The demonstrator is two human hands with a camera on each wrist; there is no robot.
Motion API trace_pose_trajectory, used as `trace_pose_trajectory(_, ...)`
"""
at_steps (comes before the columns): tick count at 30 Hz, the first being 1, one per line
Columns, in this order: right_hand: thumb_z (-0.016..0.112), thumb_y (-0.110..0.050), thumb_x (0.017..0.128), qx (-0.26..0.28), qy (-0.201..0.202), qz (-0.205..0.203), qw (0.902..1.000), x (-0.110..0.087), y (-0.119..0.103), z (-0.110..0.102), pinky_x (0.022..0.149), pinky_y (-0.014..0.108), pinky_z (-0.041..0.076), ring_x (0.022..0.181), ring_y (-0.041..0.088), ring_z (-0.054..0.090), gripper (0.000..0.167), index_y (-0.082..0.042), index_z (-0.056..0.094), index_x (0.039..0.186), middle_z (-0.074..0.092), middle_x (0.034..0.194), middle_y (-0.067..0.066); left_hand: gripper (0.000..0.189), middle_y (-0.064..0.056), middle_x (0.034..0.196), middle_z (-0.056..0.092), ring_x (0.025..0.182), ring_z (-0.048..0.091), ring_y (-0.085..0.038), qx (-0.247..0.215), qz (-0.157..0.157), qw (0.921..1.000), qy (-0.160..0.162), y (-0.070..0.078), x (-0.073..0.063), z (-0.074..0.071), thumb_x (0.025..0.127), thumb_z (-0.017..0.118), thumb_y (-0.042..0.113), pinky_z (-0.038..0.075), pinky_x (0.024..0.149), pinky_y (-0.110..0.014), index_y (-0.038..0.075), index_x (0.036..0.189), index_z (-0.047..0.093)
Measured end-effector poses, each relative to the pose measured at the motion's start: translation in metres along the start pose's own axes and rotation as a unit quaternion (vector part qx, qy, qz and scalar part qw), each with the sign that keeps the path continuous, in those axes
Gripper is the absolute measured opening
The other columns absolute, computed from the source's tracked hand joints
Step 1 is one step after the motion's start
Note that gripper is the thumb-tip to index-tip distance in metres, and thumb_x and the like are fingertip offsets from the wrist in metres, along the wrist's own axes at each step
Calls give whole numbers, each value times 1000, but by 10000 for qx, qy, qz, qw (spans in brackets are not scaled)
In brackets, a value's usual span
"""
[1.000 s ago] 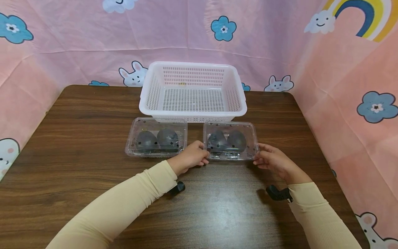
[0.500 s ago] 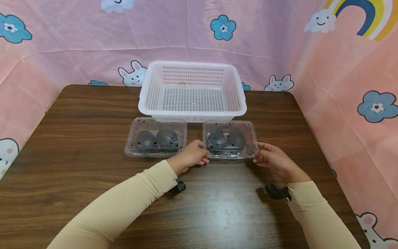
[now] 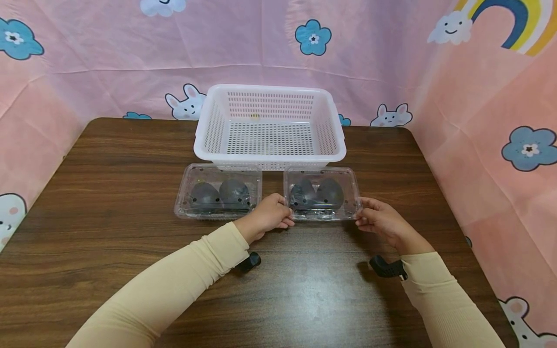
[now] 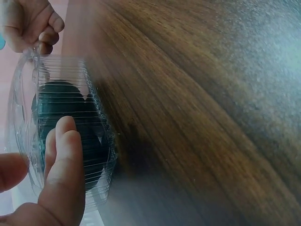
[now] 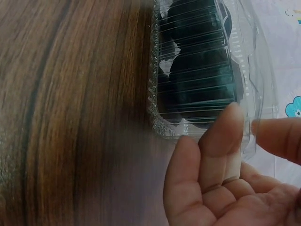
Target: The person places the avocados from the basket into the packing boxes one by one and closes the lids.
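Observation:
Two clear plastic clamshell boxes stand side by side in the head view, each with two dark, rounded fruit-like things inside. My left hand grips the near left corner of the right clamshell box, thumb above and fingers below its rim. At the same box's near right corner, my right hand pinches the rim. Both wrist views show the ribbed side of the box, with the dark contents behind it. The left clamshell box sits just beside my left hand, and no hand grips it.
A white perforated basket stands behind both boxes, close to their far edges. The brown wood-grain table reaches back to a pink patterned cloth, which also hangs at both sides.
The right clamshell box and both hands have shifted very slightly away from me. The grip of each hand looks the same; the left box and basket have stayed put.

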State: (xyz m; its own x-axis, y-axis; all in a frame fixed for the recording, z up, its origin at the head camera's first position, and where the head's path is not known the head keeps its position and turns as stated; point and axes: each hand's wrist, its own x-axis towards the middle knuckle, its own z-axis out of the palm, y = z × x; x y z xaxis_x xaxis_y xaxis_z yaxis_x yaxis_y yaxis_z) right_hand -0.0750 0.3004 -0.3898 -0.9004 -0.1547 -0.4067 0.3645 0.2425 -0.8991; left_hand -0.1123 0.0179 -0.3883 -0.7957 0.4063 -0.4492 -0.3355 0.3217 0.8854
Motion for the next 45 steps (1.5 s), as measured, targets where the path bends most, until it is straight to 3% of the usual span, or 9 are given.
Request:
trace_pose_trajectory(10,42,-3,96,47,95,-37,9999,0,-1,2,76,23,51,76,7,56,58,11,19,147,57,84,-5,33,-27,106,64,91,67,-33,-104,26,9999,25,0,-1,0,100,43,-1,56,79,-37,-11,131,36)
trace_pose_trajectory(24,43,-4,95,71,462,-49,9989,0,-2,8,69,22,49,71,6,51,52,10,29,144,57,79,-8,37,-28,100,66,66,63,-16,-315,-62,9993,177,1,-1,0,98,45,-4,58,73,-36,-11,133,36)
trace_pose_trajectory(28,44,-5,96,12,505,30,9987,1,-2,9,71,23,51,72,6,55,55,9,28,146,59,81,-7,38,-27,102,65,69,64,-17,-262,-59,9994,228,0,-2,-1,98,46,-2,57,74,-35,-10,134,37)
trace_pose_trajectory(36,46,-8,94,-287,565,128,9979,-2,-3,9,76,26,52,79,8,60,56,7,30,146,61,87,-6,48,-23,108,64,95,66,-32,151,-133,9997,149,2,-7,-2,99,48,6,56,79,-34,-6,143,32)
trace_pose_trajectory(45,39,-13,98,-750,688,88,9948,-7,-3,4,81,30,51,84,7,62,52,7,31,145,67,96,-1,58,-22,115,62,97,65,-32,509,-78,9987,41,3,-16,-10,99,49,10,55,81,-35,-4,148,23)
